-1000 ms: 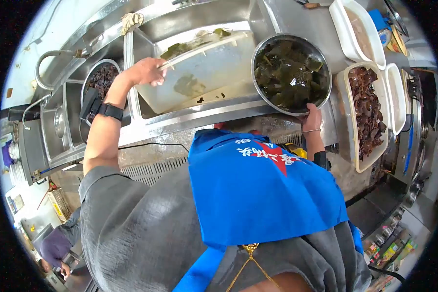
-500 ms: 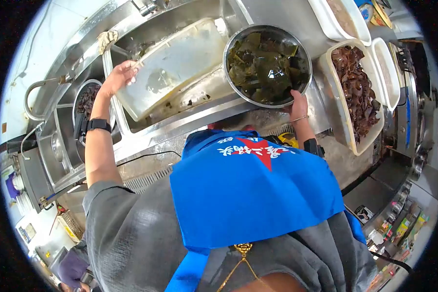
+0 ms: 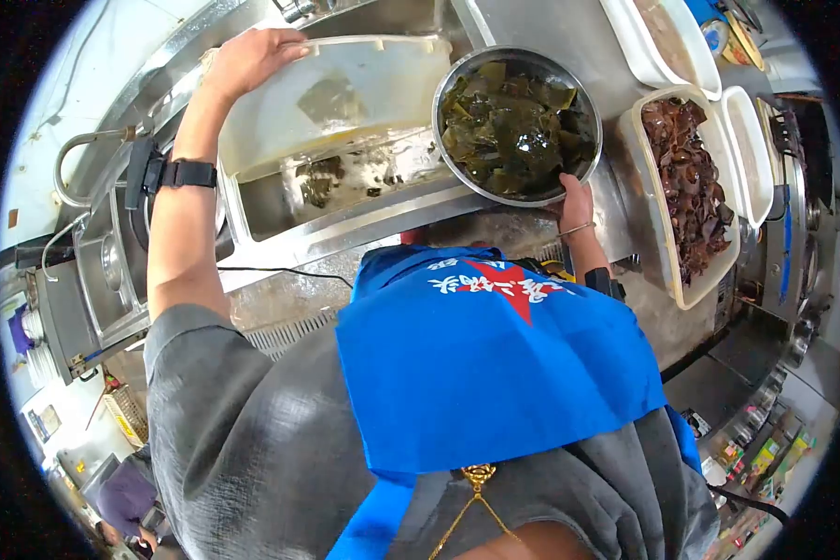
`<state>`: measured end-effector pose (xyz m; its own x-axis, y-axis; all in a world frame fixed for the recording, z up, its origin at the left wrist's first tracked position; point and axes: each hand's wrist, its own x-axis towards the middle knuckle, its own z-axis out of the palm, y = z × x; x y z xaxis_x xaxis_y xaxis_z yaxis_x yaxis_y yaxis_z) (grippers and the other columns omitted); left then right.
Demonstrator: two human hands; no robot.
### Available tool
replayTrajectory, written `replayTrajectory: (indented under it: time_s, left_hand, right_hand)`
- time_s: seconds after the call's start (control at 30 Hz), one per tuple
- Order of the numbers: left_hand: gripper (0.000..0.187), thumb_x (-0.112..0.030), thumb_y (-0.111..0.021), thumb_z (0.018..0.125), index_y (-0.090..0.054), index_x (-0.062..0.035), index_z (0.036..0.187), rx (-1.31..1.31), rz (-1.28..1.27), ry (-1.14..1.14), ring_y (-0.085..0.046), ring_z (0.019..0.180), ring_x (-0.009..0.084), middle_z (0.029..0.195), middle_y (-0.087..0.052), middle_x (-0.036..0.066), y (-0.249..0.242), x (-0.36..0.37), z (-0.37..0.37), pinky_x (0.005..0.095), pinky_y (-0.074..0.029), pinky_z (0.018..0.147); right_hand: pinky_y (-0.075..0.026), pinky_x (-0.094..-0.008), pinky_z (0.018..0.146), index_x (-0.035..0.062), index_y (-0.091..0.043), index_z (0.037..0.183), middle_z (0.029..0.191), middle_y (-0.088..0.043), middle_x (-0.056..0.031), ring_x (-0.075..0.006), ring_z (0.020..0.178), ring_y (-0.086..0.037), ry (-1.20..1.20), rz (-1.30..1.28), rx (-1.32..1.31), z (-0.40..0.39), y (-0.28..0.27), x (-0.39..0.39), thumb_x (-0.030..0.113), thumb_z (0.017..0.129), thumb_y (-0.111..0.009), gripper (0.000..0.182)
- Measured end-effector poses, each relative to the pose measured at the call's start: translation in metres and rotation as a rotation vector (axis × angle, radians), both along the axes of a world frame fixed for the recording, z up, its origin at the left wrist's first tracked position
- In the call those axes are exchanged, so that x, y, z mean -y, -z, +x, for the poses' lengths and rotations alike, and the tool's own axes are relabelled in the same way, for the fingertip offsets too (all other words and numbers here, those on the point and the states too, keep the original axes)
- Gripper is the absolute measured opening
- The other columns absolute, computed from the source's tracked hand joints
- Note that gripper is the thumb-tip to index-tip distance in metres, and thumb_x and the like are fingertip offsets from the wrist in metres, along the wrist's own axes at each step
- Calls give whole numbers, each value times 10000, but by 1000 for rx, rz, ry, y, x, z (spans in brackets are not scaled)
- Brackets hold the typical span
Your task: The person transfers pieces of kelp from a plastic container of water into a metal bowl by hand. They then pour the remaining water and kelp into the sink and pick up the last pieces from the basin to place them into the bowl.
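Observation:
A large translucent plastic tub (image 3: 280, 98) lies tilted over the sink (image 3: 301, 233), its opening toward the basin, with dark scraps in it and below. At its upper left rim is my left hand (image 3: 254, 61), fingers closed on the edge. A round steel bowl (image 3: 595, 140) full of wet green-brown leafy pieces (image 3: 509, 131) stands right of the tub, over the sink's right edge. My right hand (image 3: 575, 201) grips the bowl's lower right rim, thumb on top; its other fingers are hidden below.
On the right counter are a long tub (image 3: 658, 201) of dark brown frilly pieces (image 3: 691, 187) and white tubs (image 3: 667, 42). A curved faucet (image 3: 65, 168) rises at the left. At the bottom left another person (image 3: 126, 495) is partly visible.
My left hand has moved up along the tub's rim, and the tub has tipped up, showing more of the sink beneath. My right hand stays on the bowl.

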<state>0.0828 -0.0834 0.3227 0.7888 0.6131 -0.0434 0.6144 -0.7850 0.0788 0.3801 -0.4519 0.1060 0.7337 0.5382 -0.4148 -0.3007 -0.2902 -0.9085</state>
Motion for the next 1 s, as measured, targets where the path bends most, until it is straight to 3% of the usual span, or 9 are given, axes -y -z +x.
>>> replayTrajectory:
  time_s: [0.07,0.2,0.27,0.47,0.53,0.57,0.63,0.8,1.0]
  left_hand:
    - [370,-413,-482,773,-566,-126,991,-138,23,9,-552,821,292,870,-589,129,-11,3,8,359,-426,711]
    - [380,-411,-478,777,-561,-114,997,-112,33,-16,-555,823,284,866,-588,134,-32,2,-4,349,-424,715]
    - [346,-435,-469,771,-580,-164,954,-65,63,-56,-546,815,301,839,-592,115,-39,-3,-16,379,-426,691]
    - [398,-394,-456,804,-553,-72,1016,36,22,-214,-559,794,213,879,-593,118,-46,-24,-71,294,-405,735]
    - [383,-385,-461,802,-549,-83,1020,139,-84,-362,-556,796,203,879,-592,109,-51,-30,-91,291,-407,736]
    - [383,-375,-462,808,-548,-74,1029,159,-24,-357,-548,768,161,862,-594,90,-54,-30,-102,270,-410,720]
    - [389,-377,-462,809,-550,-65,1025,244,-121,-468,-545,763,153,866,-592,89,-57,-33,-123,262,-411,716]
    - [435,-405,-458,808,-532,-57,1059,397,-394,-639,-531,731,128,858,-583,70,-55,-32,-163,241,-408,691]
    - [437,-403,-455,811,-532,-49,1057,435,-307,-687,-523,710,109,839,-580,45,-56,-31,-183,232,-408,668]
  right_hand:
    - [-499,-351,600,24,-466,971,844,-571,-104,-233,693,-585,14,35,-10,-2,-4,-1,182,735,-482,285]
    - [-508,-368,583,23,-446,1002,880,-552,-116,-244,704,-583,-31,-11,28,-3,-8,-1,182,738,-477,310]
    - [-512,-375,575,23,-435,1017,895,-545,-120,-248,712,-582,-59,-42,25,-4,-13,-1,182,739,-474,323]
    - [-521,-389,558,17,-403,1051,910,-537,-126,-259,725,-581,-84,-21,9,-1,-12,-4,186,743,-470,357]
    - [-377,-291,688,-23,-511,884,802,-519,-60,-157,736,-452,-15,-4,-14,-7,-20,-5,214,711,-500,293]
    - [-377,-291,688,-23,-511,884,802,-519,-60,-157,736,-452,-17,3,-15,-5,-16,-7,214,711,-500,293]
    - [-524,-366,518,15,-404,1051,920,-533,-137,-255,699,-583,-124,50,58,1,-5,-5,180,745,-464,353]
    - [-525,-353,507,7,-398,1056,920,-531,-155,-261,676,-584,-169,108,19,-3,-14,-6,172,754,-444,347]
    - [-526,-367,504,-3,-402,1049,910,-534,-154,-272,693,-585,-135,157,-68,-8,-28,-9,173,759,-433,341]
